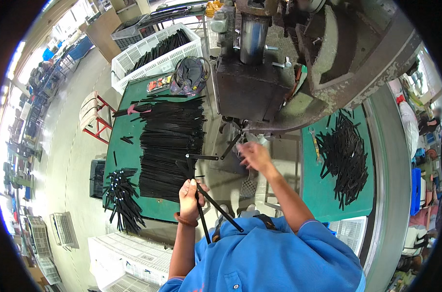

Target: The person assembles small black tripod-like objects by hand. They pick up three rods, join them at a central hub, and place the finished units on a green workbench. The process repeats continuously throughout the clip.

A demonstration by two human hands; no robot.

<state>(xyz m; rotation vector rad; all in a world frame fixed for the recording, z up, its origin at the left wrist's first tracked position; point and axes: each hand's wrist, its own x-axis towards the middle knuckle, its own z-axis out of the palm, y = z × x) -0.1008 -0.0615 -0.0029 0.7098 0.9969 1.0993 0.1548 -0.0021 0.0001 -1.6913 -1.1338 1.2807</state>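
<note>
My left hand (188,195) is closed around black flat strips (222,209) joined at their ends. Two strips hang down from it toward my lap, and another part sticks up past my fingers with a crosswise arm (204,157). My right hand (256,156) is under the front of a heavy dark press (252,92), fingers spread and somewhat blurred. Just left of its fingertips is a short black strip (230,146), tilted; I cannot tell whether they touch. A broad layer of long black strips (172,131) covers much of the green left table (121,155).
On the left table are a bundle of black strips with shiny ends (121,197) and a grey bag (189,76). The right green table (313,197) bears a heap of black strips (345,158) and a wrench (316,145). White crates (121,258) and a red-legged stool (95,117) stand around.
</note>
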